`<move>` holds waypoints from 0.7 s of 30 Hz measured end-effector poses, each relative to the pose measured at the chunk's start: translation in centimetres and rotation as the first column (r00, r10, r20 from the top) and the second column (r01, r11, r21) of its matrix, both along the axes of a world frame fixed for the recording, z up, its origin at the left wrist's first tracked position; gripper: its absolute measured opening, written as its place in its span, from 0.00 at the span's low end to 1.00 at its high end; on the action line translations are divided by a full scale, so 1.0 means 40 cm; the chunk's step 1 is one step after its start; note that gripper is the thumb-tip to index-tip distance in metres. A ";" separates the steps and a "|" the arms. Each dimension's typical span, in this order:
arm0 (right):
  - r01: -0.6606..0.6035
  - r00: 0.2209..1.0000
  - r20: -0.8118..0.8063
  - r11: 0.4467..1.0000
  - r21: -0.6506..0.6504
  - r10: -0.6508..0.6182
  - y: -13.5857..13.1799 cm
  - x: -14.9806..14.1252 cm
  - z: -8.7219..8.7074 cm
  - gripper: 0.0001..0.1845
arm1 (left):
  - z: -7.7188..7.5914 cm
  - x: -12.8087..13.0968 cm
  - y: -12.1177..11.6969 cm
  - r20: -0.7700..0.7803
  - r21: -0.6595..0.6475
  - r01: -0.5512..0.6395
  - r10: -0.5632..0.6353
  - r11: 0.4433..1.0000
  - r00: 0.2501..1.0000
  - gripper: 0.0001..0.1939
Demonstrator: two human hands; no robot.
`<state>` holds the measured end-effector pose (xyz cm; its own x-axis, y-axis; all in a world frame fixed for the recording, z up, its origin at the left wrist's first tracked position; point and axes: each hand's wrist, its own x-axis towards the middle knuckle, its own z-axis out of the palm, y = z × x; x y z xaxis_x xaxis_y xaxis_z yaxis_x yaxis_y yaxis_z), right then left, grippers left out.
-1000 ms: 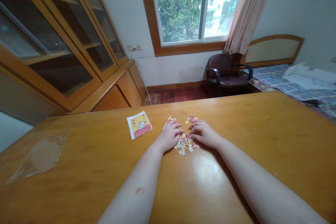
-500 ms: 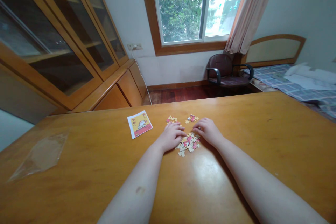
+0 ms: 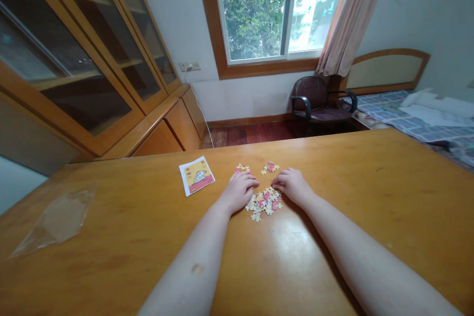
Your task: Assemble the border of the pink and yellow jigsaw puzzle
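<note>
A loose pile of jigsaw puzzle pieces (image 3: 263,201), cream, yellow and pink, lies on the wooden table between my hands. My left hand (image 3: 240,190) rests at the pile's left edge, open, with its fingers bent and slightly apart. At the pile's upper right, my right hand (image 3: 292,185) has its fingertips drawn together; whatever may be between them is hidden. Beyond the hands lie two smaller groups: yellow and pink pieces (image 3: 241,167), partly covered by my left hand, and mixed pieces (image 3: 270,167) near my right hand.
A picture card (image 3: 197,176) with a white animal on yellow and pink lies left of the pieces. Farther left is a clear plastic bag (image 3: 57,219). The wooden table (image 3: 148,227) ends before a brown armchair (image 3: 313,98); a glass-doored cabinet (image 3: 138,103) stands at left.
My left hand has shifted slightly left, its fingers drawn back from over the pile, so more pieces show. My right hand stays almost in place.
</note>
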<state>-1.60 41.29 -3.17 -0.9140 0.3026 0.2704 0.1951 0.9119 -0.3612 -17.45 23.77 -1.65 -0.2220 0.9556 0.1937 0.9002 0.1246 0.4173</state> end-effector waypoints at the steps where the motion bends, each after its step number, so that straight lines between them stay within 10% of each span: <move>1: -0.014 1.000 0.007 1.000 -0.007 0.014 0.000 0.000 -0.002 0.04 | 0.001 0.001 0.000 -0.002 0.001 -0.001 0.001 1.000 1.000 0.16; 16: -0.175 0.984 -0.008 0.965 -0.195 0.177 -0.046 0.007 0.032 0.22 | -0.002 0.008 -0.009 -0.044 -0.095 -0.027 0.023 0.995 0.999 0.21; 21: 0.075 0.993 -0.078 0.984 -0.161 -0.089 -0.010 0.011 0.031 0.15 | -0.003 0.006 -0.010 -0.070 -0.125 -0.068 0.059 0.990 0.996 0.19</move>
<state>-1.14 40.90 -1.94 -0.8603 0.4203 0.2886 0.2294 0.8246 -0.5171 -17.23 23.37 -1.78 -0.2741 0.9577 0.0874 0.9137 0.2310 0.3344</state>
